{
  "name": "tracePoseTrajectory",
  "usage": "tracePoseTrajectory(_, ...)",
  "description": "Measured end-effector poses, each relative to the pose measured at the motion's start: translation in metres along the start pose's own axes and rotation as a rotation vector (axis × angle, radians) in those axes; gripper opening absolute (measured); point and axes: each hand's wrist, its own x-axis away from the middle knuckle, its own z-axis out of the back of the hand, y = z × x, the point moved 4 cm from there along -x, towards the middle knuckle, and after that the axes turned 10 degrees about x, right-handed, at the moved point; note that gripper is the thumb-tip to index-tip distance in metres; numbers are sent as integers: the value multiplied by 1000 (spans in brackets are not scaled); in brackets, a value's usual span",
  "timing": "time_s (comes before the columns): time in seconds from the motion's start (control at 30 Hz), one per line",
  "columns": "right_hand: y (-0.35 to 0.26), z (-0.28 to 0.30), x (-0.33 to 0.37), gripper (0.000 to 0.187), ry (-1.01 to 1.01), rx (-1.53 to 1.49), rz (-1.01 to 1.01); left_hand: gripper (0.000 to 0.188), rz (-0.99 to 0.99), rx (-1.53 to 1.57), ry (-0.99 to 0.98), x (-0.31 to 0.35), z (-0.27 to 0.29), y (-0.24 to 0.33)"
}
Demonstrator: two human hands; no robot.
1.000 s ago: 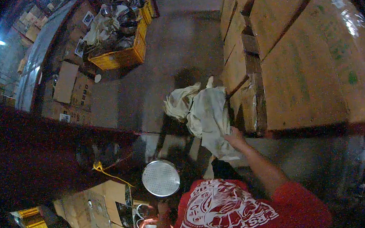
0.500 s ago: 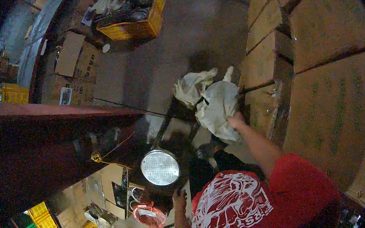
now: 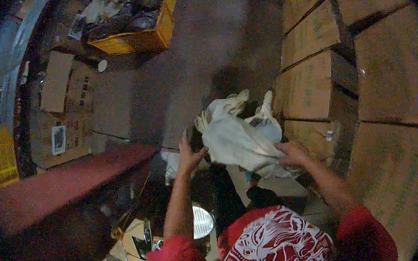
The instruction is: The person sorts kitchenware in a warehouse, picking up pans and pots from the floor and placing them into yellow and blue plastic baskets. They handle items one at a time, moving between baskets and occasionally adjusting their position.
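Note:
In front of me hangs a pale cream cloth bag (image 3: pixel 233 140), spread out and rumpled, with more bunched cream cloth (image 3: pixel 266 109) behind it. My right hand (image 3: pixel 293 155) grips the bag's right edge. What the bag holds, if anything, is hidden. Just off its left side is my left hand (image 3: pixel 189 154), thumb and fingers apart, with nothing in it. Below my left forearm shows part of a round silver disc with slots (image 3: pixel 202 221).
Stacked brown cartons (image 3: pixel 311 86) line the right side. A dark red beam or ledge (image 3: pixel 71 180) runs along the left. A yellow crate (image 3: pixel 131 42) full of dark items and wrapping stands far ahead. An opened carton (image 3: pixel 72 112) is at the left, beside another yellow crate (image 3: pixel 0 155).
My left hand has risen from beside the silver disc to the cloth bag's left side. My right hand, still gripping the cloth, has shifted slightly right, and the bag has spread toward the left.

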Motion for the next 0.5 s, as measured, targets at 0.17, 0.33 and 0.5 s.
tracePoseTrajectory(0.17, -30, 40, -102, 67, -171, 188, 123, 70, 424, 314, -395, -135, 17, -107)
tracePoseTrajectory(0.33, 34, 77, -268, 43, -102, 641, -19, 58, 220, 131, -230, -214, 1, -137)
tracePoseTrajectory(0.5, 53, 61, -364, 59, 528, 751, -192, 57, 243, -214, -13, -234, -46, -159)
